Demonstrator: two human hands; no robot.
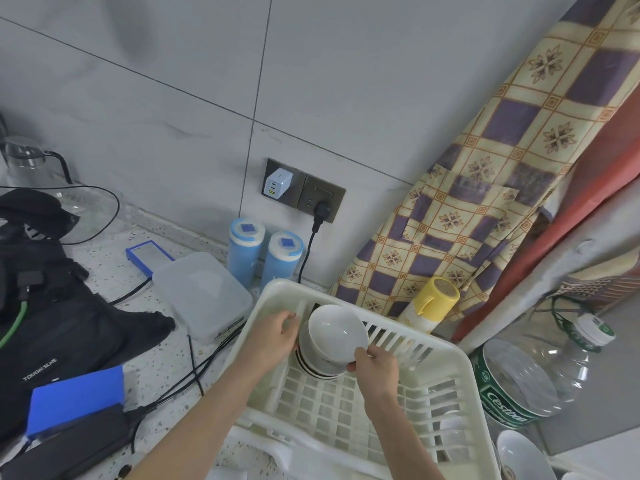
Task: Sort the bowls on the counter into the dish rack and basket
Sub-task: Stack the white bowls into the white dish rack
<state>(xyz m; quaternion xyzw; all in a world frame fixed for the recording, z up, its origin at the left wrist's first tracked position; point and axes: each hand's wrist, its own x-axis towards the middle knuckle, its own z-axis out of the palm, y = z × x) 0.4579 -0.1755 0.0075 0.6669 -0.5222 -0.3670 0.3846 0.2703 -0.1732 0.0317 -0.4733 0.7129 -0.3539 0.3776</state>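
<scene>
Bowl (337, 332), white and glazed, sits tilted on its side in the far left corner of the rack (464, 368), leaning on a short row of other bowls (317, 367) with dark-ringed rims. The right hand (375, 370) pinches its near rim between thumb and fingertips. The left hand (273, 336) is at the far side of the row with fingers curled; whether it grips a bowl or the rack's divider I cannot tell.

It looks like stiff ceramic, moderately light, slick under the fingers and likely to chip if it knocks its neighbours. The rim is the sensible place to hold, thumb inside and fingers outside, as the right hand has it; the curved belly offers little purchase.

Nearest the viewer, below the grip, the rack floor is open grid with plenty of room to draw the hand back. To the right of the grip stand the slotted uprights and the rack's raised wall. Beyond that wall lie more white bowls (523, 455) at the lower right and a large water bottle (519, 386). Just past the bowl a yellow-capped bottle (436, 299) stands outside the rack. Left of the grip, the counter (104, 258) is crowded with cables, a clear box (204, 292) and a black bag (52, 306), so lifting upward is the freest way out
</scene>
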